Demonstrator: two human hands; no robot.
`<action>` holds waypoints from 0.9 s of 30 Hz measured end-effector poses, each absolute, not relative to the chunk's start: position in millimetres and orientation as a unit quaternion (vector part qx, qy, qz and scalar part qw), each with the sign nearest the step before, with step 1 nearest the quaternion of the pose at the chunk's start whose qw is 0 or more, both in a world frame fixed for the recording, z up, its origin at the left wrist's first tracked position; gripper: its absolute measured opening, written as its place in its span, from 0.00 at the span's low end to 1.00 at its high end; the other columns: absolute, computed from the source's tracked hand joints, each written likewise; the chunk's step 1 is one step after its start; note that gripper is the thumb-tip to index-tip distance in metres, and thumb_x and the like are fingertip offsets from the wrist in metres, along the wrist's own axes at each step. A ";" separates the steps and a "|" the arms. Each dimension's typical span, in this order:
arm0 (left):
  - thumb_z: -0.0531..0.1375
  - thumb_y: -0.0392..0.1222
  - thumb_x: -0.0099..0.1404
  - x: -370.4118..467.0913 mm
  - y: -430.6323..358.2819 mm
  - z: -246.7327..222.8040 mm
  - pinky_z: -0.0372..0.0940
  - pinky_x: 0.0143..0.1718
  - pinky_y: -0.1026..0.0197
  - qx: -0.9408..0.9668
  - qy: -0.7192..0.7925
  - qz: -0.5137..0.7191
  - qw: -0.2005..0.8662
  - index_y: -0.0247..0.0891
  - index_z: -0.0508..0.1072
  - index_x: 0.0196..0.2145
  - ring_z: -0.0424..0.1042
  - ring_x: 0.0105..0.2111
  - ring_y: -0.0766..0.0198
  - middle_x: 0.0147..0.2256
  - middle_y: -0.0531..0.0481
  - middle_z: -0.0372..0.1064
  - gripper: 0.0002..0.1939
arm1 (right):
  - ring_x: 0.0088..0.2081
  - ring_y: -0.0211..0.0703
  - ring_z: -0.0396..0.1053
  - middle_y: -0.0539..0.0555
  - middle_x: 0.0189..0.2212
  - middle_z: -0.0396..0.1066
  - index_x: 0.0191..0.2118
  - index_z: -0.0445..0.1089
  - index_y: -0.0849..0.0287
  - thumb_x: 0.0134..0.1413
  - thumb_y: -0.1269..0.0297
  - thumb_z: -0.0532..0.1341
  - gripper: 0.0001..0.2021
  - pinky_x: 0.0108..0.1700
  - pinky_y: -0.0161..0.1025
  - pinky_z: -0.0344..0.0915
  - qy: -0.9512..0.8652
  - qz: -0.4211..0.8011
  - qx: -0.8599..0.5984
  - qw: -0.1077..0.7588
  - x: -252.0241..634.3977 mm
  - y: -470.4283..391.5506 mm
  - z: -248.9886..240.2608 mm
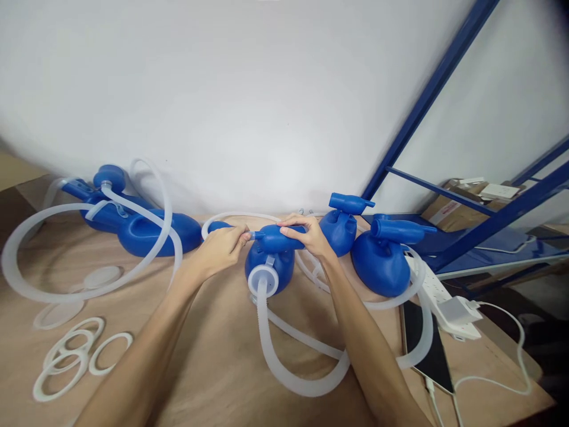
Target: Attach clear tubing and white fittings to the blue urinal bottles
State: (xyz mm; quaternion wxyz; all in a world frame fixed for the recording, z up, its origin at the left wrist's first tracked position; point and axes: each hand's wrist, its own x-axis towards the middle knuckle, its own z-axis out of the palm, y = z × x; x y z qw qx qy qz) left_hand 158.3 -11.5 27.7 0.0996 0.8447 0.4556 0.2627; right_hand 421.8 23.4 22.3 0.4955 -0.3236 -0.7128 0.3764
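Note:
A blue bottle point(284, 270) stands upright at the centre of the table, with a white cap and a translucent hose point(267, 332) coming out of its front. Across its top lies a blue tapered piece point(275, 239). My right hand point(306, 235) is wrapped round the wide right end of that piece. At its narrow left tip, my left hand point(226, 246) pinches a small, pale end, partly hidden by the fingers. Behind my left hand a bit of another blue part point(219, 226) shows.
Blue bottles with hoses lie at the left point(155, 234); two more point(381, 267) stand at the right. White rings point(61, 375) and discs point(102, 277) lie front left. A phone point(427, 347), power strip point(433, 290) and blue shelf frame point(427, 107) are at the right.

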 end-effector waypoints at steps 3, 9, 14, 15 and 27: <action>0.41 0.52 0.76 164.5 -12.9 27.2 0.58 0.37 0.53 0.830 0.464 0.274 0.145 0.43 0.59 0.32 0.70 0.33 0.52 0.32 0.45 0.71 0.18 | 0.42 0.48 0.78 0.54 0.38 0.82 0.35 0.85 0.52 0.48 0.51 0.76 0.12 0.50 0.44 0.70 -0.713 0.379 -0.333 0.487 420.1 26.4 25.8; 0.42 0.55 0.75 178.2 -14.6 28.2 0.55 0.34 0.54 0.801 0.482 0.310 0.170 0.45 0.56 0.29 0.66 0.29 0.54 0.28 0.47 0.67 0.19 | 0.41 0.48 0.77 0.54 0.36 0.82 0.32 0.84 0.54 0.49 0.50 0.74 0.12 0.48 0.43 0.69 -0.705 0.365 -0.358 0.491 418.3 23.7 30.4; 0.43 0.59 0.74 177.9 -11.9 26.1 0.61 0.39 0.53 0.781 0.458 0.331 0.265 0.42 0.64 0.29 0.70 0.34 0.53 0.31 0.45 0.72 0.24 | 0.41 0.48 0.77 0.55 0.36 0.82 0.34 0.85 0.54 0.50 0.52 0.74 0.11 0.49 0.44 0.70 -0.730 0.336 -0.358 0.475 415.4 18.3 38.1; 0.43 0.61 0.74 177.2 -11.6 26.0 0.61 0.39 0.53 0.777 0.453 0.327 0.289 0.42 0.64 0.28 0.70 0.33 0.53 0.31 0.46 0.72 0.26 | 0.41 0.48 0.77 0.55 0.36 0.82 0.34 0.85 0.54 0.50 0.52 0.75 0.11 0.49 0.44 0.70 -0.738 0.331 -0.357 0.467 415.2 17.9 39.0; 0.50 0.56 0.75 173.4 -21.9 36.9 0.62 0.49 0.50 0.816 0.442 0.372 0.020 0.39 0.74 0.38 0.72 0.44 0.50 0.41 0.42 0.76 0.21 | 0.48 0.53 0.78 0.55 0.42 0.84 0.39 0.86 0.52 0.51 0.50 0.74 0.13 0.53 0.47 0.71 -0.721 0.376 -0.372 0.449 426.9 19.5 36.4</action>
